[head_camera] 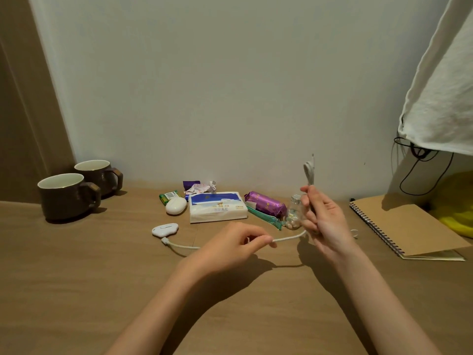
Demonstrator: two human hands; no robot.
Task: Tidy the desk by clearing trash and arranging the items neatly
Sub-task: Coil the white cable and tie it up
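A white braided cable (288, 237) runs across the wooden desk (102, 278) from a small white cloud-shaped gadget (165, 229). My left hand (235, 243) pinches the cable near its middle, just above the desk. My right hand (323, 217) holds the cable's folded far end upright, with a loop sticking up above my fingers. Behind my hands lie a tissue pack (217, 207), a purple wrapped snack (266, 204), crumpled wrappers (201, 187), a green battery pack (169, 196), a white oval case (176, 205) and a small glass jar of pills (294, 213).
Two dark brown mugs (69, 196) stand at the back left by the wall. A spiral kraft notebook (407, 230) lies at the right, with a yellow object (458, 219) and black cords beyond it. A white cloth hangs at top right. A teal wrapper (265, 217) lies by the snack.
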